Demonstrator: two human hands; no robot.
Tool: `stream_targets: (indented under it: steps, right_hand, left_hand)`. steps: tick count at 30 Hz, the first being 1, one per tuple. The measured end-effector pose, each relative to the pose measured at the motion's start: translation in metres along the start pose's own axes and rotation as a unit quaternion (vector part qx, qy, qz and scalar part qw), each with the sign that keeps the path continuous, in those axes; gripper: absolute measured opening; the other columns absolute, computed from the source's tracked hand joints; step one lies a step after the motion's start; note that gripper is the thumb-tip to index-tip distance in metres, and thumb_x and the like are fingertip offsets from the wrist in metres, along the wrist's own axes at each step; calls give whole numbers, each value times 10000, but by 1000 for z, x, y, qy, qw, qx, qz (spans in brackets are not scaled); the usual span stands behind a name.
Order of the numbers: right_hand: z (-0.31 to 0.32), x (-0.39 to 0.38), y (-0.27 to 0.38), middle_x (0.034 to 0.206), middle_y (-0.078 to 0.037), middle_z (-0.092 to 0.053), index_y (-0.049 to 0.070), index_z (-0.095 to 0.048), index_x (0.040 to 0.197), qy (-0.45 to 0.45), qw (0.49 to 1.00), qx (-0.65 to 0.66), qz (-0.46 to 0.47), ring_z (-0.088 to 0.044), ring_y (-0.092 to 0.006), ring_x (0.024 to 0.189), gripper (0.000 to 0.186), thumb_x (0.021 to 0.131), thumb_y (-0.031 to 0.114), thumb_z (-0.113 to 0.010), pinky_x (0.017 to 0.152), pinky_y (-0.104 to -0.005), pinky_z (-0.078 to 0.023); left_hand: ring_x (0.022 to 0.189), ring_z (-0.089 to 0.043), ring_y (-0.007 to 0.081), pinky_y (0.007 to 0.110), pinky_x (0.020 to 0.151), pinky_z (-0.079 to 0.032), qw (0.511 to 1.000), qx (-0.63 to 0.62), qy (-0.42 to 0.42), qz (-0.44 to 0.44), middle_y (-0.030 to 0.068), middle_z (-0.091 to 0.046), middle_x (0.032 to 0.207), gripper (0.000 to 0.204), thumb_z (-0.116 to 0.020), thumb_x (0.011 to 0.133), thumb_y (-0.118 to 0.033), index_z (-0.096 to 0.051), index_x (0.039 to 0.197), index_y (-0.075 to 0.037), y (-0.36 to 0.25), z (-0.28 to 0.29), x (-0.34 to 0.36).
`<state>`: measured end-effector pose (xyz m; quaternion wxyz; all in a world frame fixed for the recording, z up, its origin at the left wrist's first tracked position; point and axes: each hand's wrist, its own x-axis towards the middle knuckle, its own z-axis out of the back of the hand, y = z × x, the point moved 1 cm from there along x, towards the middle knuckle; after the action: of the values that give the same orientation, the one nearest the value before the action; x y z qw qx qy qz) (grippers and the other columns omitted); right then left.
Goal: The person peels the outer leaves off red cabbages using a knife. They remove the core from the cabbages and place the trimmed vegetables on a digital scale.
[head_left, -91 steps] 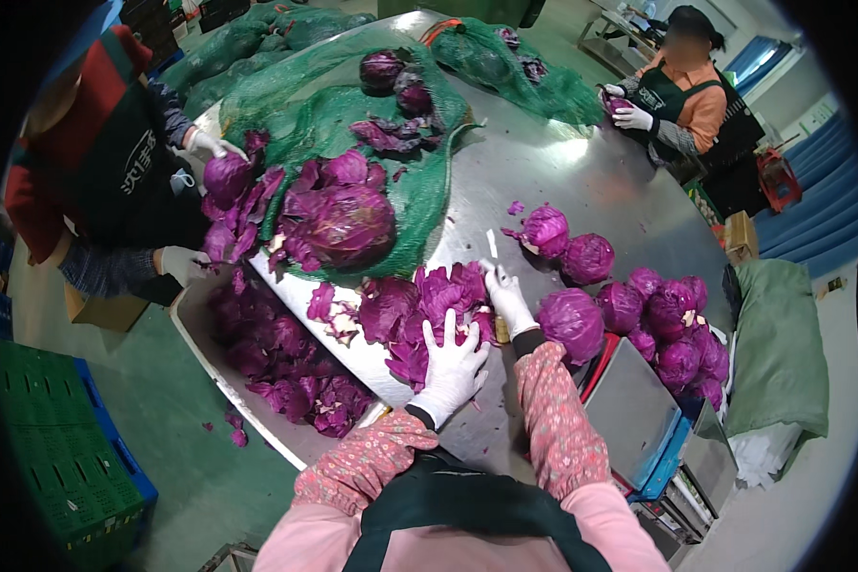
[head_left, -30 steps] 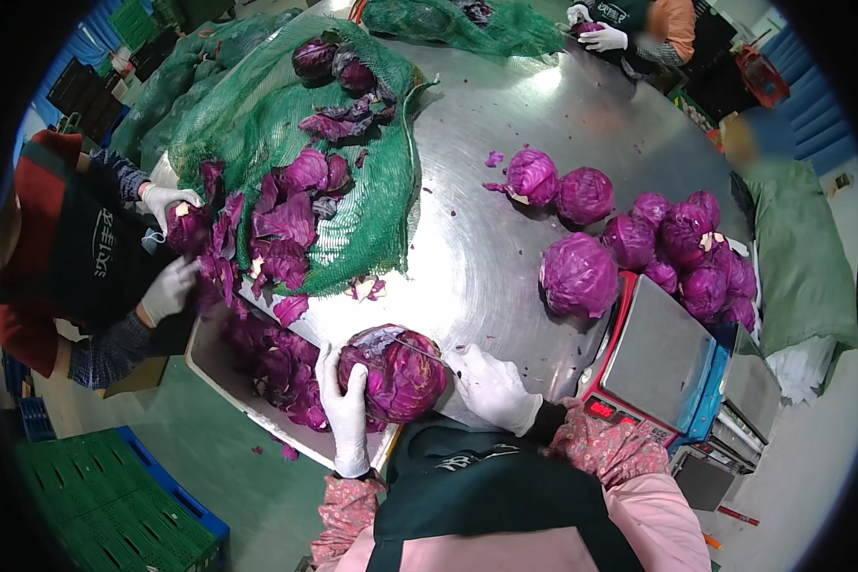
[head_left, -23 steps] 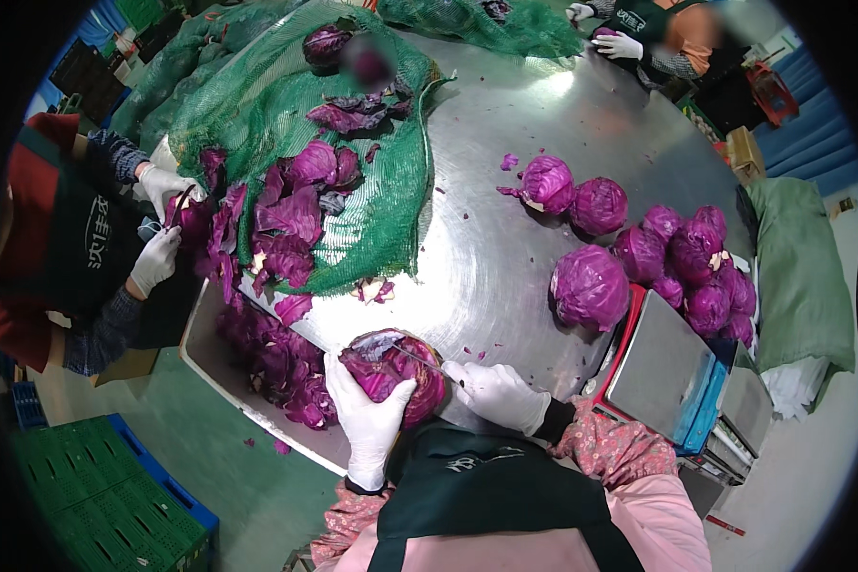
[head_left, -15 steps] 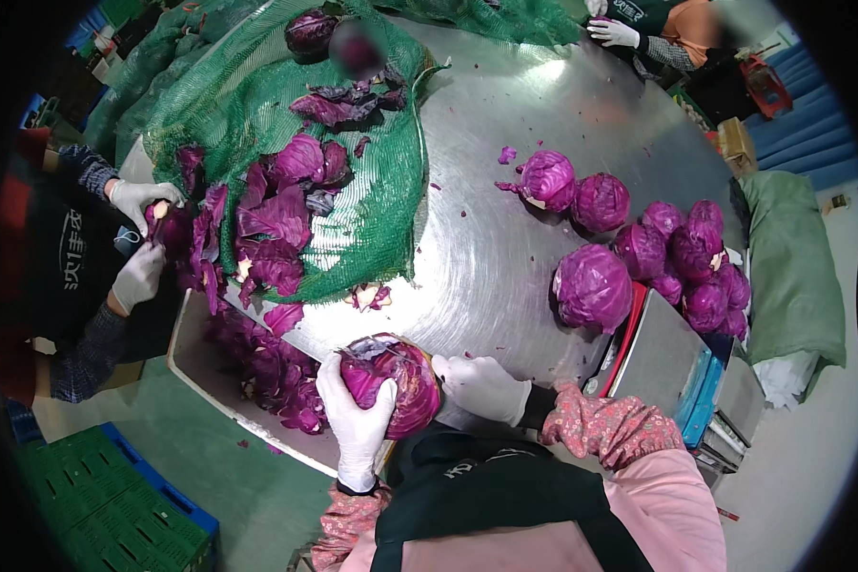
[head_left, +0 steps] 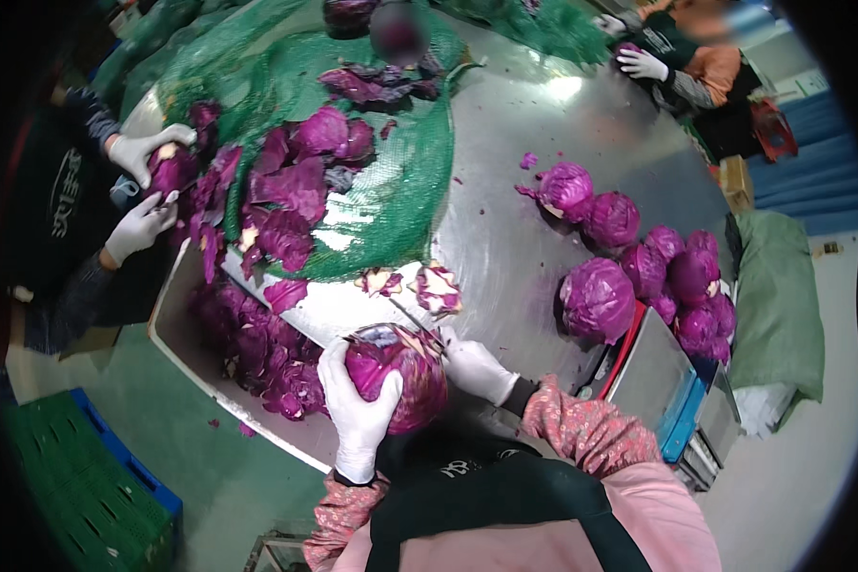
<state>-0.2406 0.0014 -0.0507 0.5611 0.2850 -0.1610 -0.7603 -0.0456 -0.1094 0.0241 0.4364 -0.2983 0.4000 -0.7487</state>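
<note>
My left hand (head_left: 357, 410), in a white glove, grips a red cabbage (head_left: 412, 386) from its left side at the table's near edge. Some of its outer leaves look loose and torn at the top. My right hand (head_left: 479, 368), also gloved in white, is closed around a knife (head_left: 410, 316) just right of the cabbage. The thin blade points up and left over the cabbage's far side; the handle is mostly hidden in the glove. Just beyond the blade lie a cut stem end (head_left: 438, 290) and another stem piece (head_left: 379, 281).
A white bin (head_left: 229, 400) of purple leaves stands left of me. Green netting (head_left: 400, 191) with loose leaves covers the table's left part. Several cabbages (head_left: 598, 300) sit at the right, near a scale (head_left: 650, 353). One co-worker (head_left: 143, 234) trims cabbage at left; another (head_left: 643, 65) stands far right.
A second cut stem end now lies on the table beyond the cabbage. The knife blade has come into sight, pointing up-left from my right hand. My left hand still holds the cabbage.
</note>
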Motion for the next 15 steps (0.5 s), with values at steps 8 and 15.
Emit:
stream_targets:
  steps: [8, 15]
  right_hand:
    - [73, 3, 58, 819, -15, -653, 78, -555, 1227, 25, 819, 522, -237, -550, -60, 550, 318, 911, 45, -546, 470, -227, -443]
    - [81, 13, 40, 852, -110, -686, 37, -590, 1068, -211, 963, 170, -13, -669, -234, 691, 179, 892, 68, -580, 648, -349, -533]
  left_hand:
    - [1319, -448, 273, 415, 1133, -341, 881, -460, -104, 42, 149, -466, 1403, 884, -581, 876, -647, -377, 1430, 11, 39, -11, -40]
    - [1130, -478, 291, 398, 979, -430, 997, -44, -50, 40, 140, -438, 1173, 613, -846, 723, -216, -534, 1220, -43, -21, -9, -10]
